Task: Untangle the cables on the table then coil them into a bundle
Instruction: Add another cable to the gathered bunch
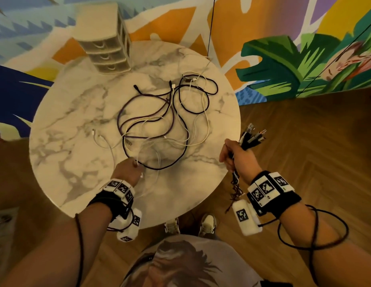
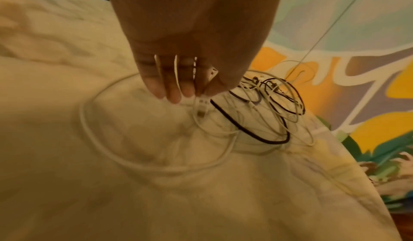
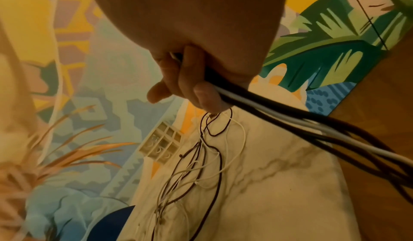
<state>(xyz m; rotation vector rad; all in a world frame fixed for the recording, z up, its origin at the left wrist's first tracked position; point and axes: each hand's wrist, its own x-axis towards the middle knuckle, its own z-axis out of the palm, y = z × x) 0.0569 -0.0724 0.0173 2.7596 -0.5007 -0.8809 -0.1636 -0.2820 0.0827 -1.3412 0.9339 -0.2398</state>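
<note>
Round marble worktop [image 1: 62, 154] in front of a painted mural wall, wood floor below. The tangle of cables [image 1: 159, 114], white and dark strands, sprawls across the middle of the worktop and out toward its far edge.

Your left hand [image 1: 126, 169] is at the near edge, right on the near end of the tangle, fingers curled and pinching white cable strands [image 2: 176, 71] with a white plug [image 2: 201, 108] hanging just under the fingertips. From that hand the tangle runs away toward the far edge and slightly toward your right side.

Your right hand [image 1: 239, 157] is off the worktop's right edge, fist clamped on a gathered bunch of cables [image 3: 279, 114], plug ends [image 1: 253, 135] sticking up, tails hanging down. It's clear of the tangle.

So the left hand is the nearer one. My read: pull the pinched strands toward the near edge, along that run.
</note>
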